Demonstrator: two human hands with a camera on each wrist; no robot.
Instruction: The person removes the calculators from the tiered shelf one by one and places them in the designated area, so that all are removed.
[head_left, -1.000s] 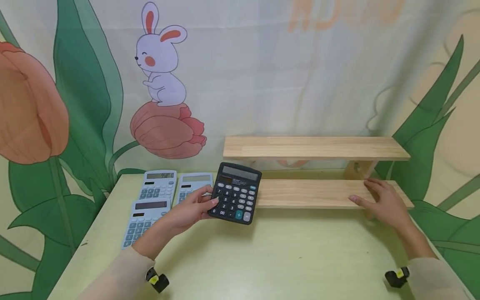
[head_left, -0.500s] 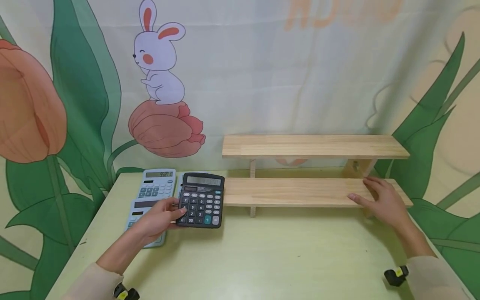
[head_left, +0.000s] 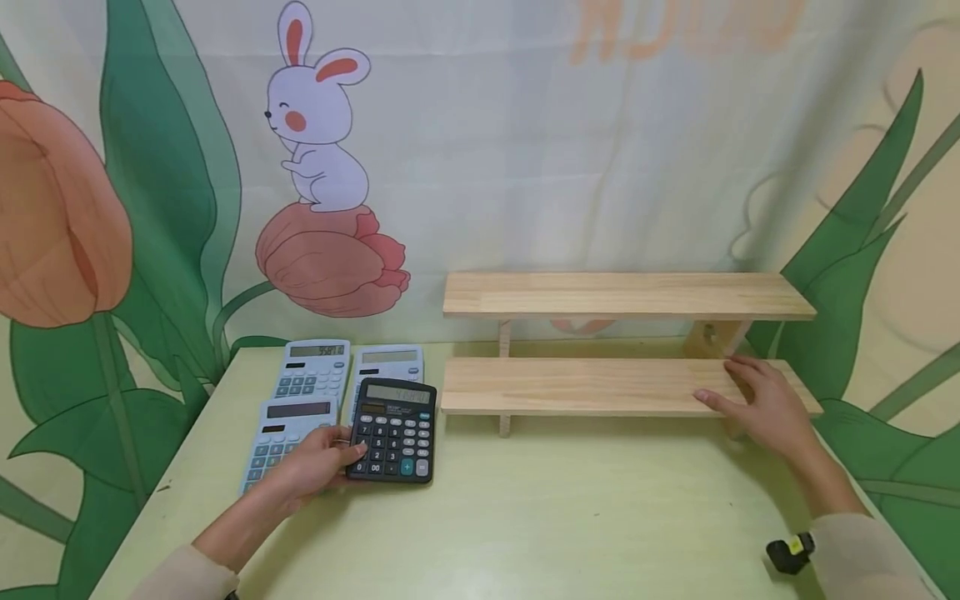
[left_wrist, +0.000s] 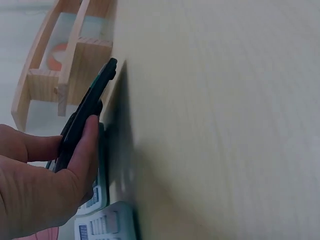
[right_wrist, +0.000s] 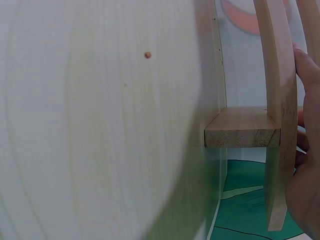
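A black calculator (head_left: 392, 431) is pinched at its left edge by my left hand (head_left: 311, 468), thumb on the keys and fingers beneath. In the left wrist view the calculator (left_wrist: 86, 115) appears edge-on, tilted above the tabletop. It partly covers one pale blue calculator (head_left: 390, 356). Two more lie to its left: a rear calculator (head_left: 318, 352) and a front calculator (head_left: 302, 410), the latter partly hidden by my left hand. At the right end of a two-tier wooden shelf (head_left: 585, 387), my right hand (head_left: 765, 406) rests on the lower board, fingers relaxed.
The shelf's upper board (head_left: 630, 295) sits behind and above the lower one, carried by wooden supports (head_left: 504, 340). Behind the pale green table (head_left: 570, 517) hangs a cloth backdrop (head_left: 510, 167) printed with a rabbit and tulips.
My left hand has carried the black calculator left from before the shelf, then lower and closer to me; its slant has lessened. My right hand has stayed on the shelf.
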